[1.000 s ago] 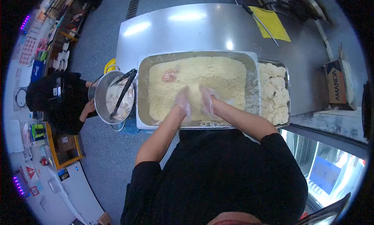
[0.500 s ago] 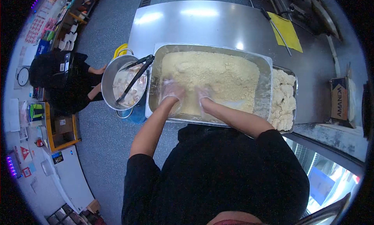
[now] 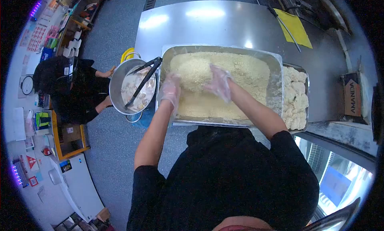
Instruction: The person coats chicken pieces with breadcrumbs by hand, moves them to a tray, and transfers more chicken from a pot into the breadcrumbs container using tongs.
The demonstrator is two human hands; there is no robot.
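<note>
A large metal tray (image 3: pixel 278 59) holds pale, crumbly flour (image 3: pixel 236 71) spread across its bottom. In a clear glove, my left hand (image 3: pixel 171 88) is at the tray's left side, its fingers blurred against the flour; what they hold, if anything, cannot be made out. My right hand (image 3: pixel 220 82), also gloved, is over the middle of the flour with its fingers spread and nothing in them. Between the hands the flour is heaped at the upper left and smoother below. No pink piece shows on the surface.
Left of the tray, a metal pot (image 3: pixel 116 89) holds pieces in whitish liquid, with black tongs (image 3: pixel 142 85) across it. Coated pieces (image 3: pixel 295 99) fill a second tray at the right. A co-worker (image 3: pixel 64 89) stands beyond the pot. A yellow cloth (image 3: pixel 294 29) lies on the steel table (image 3: pixel 180 29).
The pink piece seen a second ago is covered by flour. My hands have moved apart and up the tray, the right one now lifted with spread fingers. The view has shifted slightly.
</note>
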